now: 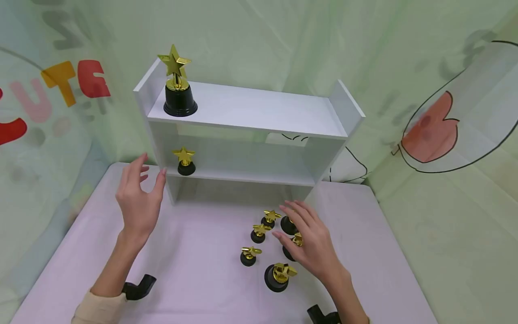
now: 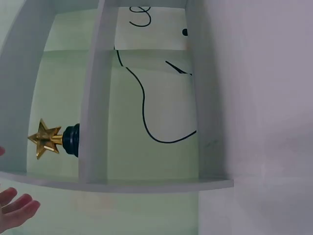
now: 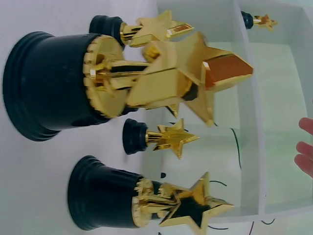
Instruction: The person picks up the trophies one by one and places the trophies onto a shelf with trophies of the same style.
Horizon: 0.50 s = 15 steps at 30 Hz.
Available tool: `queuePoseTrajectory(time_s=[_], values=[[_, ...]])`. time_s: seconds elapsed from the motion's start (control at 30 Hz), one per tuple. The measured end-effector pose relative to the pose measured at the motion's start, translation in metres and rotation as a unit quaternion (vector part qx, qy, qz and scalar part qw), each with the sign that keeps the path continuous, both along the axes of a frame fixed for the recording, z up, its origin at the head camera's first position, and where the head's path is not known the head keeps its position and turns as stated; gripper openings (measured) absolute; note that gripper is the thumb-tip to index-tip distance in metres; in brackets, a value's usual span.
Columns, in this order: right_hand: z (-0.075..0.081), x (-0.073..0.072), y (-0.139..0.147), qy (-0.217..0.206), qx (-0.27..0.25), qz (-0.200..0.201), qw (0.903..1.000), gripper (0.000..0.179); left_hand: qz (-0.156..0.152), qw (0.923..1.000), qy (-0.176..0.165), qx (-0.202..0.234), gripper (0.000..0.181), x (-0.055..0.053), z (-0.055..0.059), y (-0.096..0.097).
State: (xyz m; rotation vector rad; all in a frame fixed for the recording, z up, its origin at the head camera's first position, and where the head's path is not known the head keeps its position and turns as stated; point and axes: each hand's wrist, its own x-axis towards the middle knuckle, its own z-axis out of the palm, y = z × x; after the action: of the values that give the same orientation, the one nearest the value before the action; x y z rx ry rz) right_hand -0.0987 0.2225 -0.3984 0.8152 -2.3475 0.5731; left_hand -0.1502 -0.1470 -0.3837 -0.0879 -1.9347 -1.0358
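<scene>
My left hand [image 1: 139,202] hovers beside the left end of the white shelf [image 1: 251,110], fingers spread and thumb apart, holding nothing. A large gold star trophy [image 1: 180,101] on a black base stands at the left of the top board. Below it, a small star trophy [image 1: 186,166] stands on the middle board. My right hand [image 1: 311,243], its fingers loosely bent, is over the large trophies at the right and partly hides them. In the right wrist view a large trophy [image 3: 54,83] looms close, with another large trophy [image 3: 107,198] and a small trophy [image 3: 134,137] beyond.
On the table [image 1: 202,270], small trophies [image 1: 248,258] stand left of my right hand. Nearer me is a large trophy [image 1: 276,279]. Printed curtains hang behind and at both sides. Black wrist mounts [image 1: 139,288] sit on my forearms.
</scene>
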Motion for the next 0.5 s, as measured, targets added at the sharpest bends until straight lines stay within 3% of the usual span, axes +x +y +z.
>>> queuePoseTrajectory(time_s=[0.1, 0.23, 0.33, 0.5], values=[[-0.004, 0.003, 0.002, -0.005, -0.013, 0.009, 0.9999, 0.059, 0.006, 0.9997, -0.023, 0.006, 0.045, -0.005, 0.001, -0.003], [-0.008, 0.008, 0.004, -0.026, -0.028, 0.02, 0.9991, 0.061, 0.005, 0.9991, -0.027, 0.033, 0.043, -0.014, 0.001, -0.004], [-0.011, 0.014, 0.005, -0.057, -0.037, 0.021, 0.9975, 0.062, 0.001, 0.9981, -0.028, 0.055, 0.041, -0.02, 0.002, -0.004], [-0.016, 0.024, 0.006, -0.115, -0.049, 0.016, 0.9921, 0.058, -0.004, 0.9952, -0.066, 0.073, 0.043, -0.029, 0.003, -0.005]])
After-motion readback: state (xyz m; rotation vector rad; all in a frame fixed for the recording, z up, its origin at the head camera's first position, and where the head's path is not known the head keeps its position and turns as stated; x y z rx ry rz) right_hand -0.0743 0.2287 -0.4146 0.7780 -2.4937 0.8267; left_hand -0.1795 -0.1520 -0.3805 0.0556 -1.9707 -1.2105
